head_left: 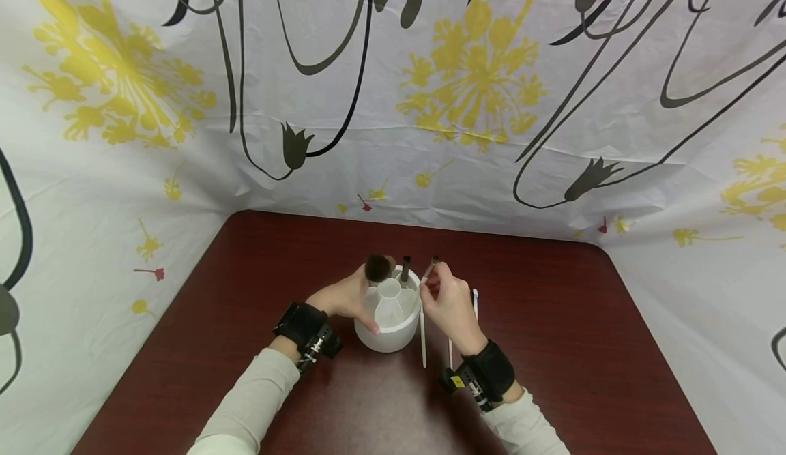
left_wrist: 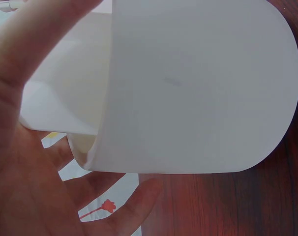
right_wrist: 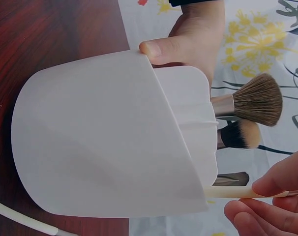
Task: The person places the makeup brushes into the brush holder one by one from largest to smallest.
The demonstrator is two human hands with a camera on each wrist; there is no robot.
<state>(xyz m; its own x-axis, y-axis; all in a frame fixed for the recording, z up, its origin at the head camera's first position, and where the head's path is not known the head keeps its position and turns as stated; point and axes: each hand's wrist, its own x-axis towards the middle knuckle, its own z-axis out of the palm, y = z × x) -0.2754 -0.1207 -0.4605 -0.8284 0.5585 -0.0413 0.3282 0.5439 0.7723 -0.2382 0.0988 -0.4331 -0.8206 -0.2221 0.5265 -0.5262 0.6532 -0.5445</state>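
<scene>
A white divided brush holder (head_left: 385,338) stands on the table. My left hand (head_left: 348,296) grips it from the left, thumb over the near rim. In the right wrist view its thumb shows at the rim of the holder (right_wrist: 100,137). My right hand (head_left: 452,305) pinches a makeup brush (right_wrist: 227,191) by its cream handle, whose lower end passes behind the holder's right rim. Inside the holder are a large fluffy brush (right_wrist: 259,101), a brush with black and tan bristles (right_wrist: 240,134) and a flat dark brush (right_wrist: 232,178).
On the dark red table (head_left: 276,250), a pale brush handle (head_left: 423,342) lies just right of the holder. More slim handles (head_left: 451,354) lie partly under my right hand and wrist. A patterned cloth (head_left: 344,100) hangs behind the table and at its sides.
</scene>
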